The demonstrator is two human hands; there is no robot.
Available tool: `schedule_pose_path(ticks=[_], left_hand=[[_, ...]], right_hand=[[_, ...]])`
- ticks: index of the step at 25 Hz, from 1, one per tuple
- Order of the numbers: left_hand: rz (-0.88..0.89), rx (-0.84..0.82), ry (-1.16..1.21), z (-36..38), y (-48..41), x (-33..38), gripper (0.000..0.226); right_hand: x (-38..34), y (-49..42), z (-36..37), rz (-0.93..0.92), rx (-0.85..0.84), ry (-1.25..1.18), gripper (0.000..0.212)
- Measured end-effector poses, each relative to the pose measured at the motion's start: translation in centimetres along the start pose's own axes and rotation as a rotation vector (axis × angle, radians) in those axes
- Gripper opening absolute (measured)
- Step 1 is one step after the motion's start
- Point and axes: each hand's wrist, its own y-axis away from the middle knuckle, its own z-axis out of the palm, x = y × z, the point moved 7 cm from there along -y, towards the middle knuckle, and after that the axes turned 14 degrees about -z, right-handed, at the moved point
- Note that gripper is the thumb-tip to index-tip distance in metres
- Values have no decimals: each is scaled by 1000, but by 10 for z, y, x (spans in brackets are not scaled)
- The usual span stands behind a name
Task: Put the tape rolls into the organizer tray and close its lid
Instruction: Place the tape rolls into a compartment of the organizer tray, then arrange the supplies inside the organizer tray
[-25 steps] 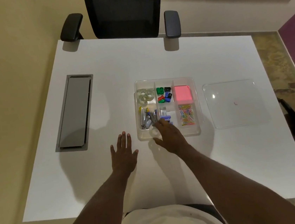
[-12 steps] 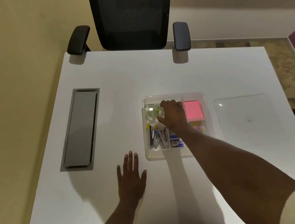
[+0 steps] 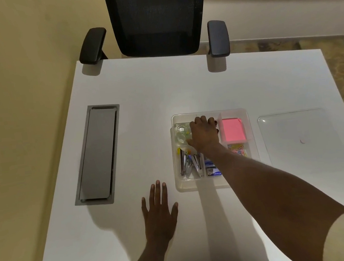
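Note:
A clear plastic organizer tray [image 3: 250, 125] sits open in the middle of the white table. Clear tape rolls [image 3: 181, 133] lie in its far left compartment. My right hand [image 3: 204, 134] reaches over the tray's far middle compartment, fingers curled down into it and thumb beside the tape rolls; what it touches is hidden. The tray's clear lid [image 3: 296, 135] lies flat on the table to the right of the tray. My left hand [image 3: 159, 213] rests flat on the table, fingers spread, in front of the tray and to its left.
The tray also holds pink sticky notes [image 3: 232, 131], staplers [image 3: 190, 163], coloured paper clips [image 3: 238, 150] and a blue box [image 3: 212, 168]. A grey cable hatch [image 3: 97, 153] is set into the table at the left. A black office chair [image 3: 158, 18] stands at the far edge.
My right hand has moved from the tray's near edge to its far middle compartment beside the tape rolls. The view has shifted down. My left hand stays flat on the table.

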Motion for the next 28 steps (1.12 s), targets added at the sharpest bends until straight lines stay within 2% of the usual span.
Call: schedule_pose_path(ticks=[8,12,17,22,25,28], left_hand=[[-3,25,65,-12,-3,2,69],[43,132,119,-51,-31,18,64],[98,265,143,-108,-78,57,59],[208,325,101,-137,-101,103,49],[213,232,26,-136,-141,148,43],[100,189,-29,-138,-151,151,41]], right_hand=[[5,20,-1,5,74,-77,32],[10,36,5,-19,137,-77,29],[12,44,6,-32,149,-57,31],[0,44,7,-94,126,-48,42],[28,20,16,-40,82,-91,46],[17,17,21,-88,37,-87,48]])
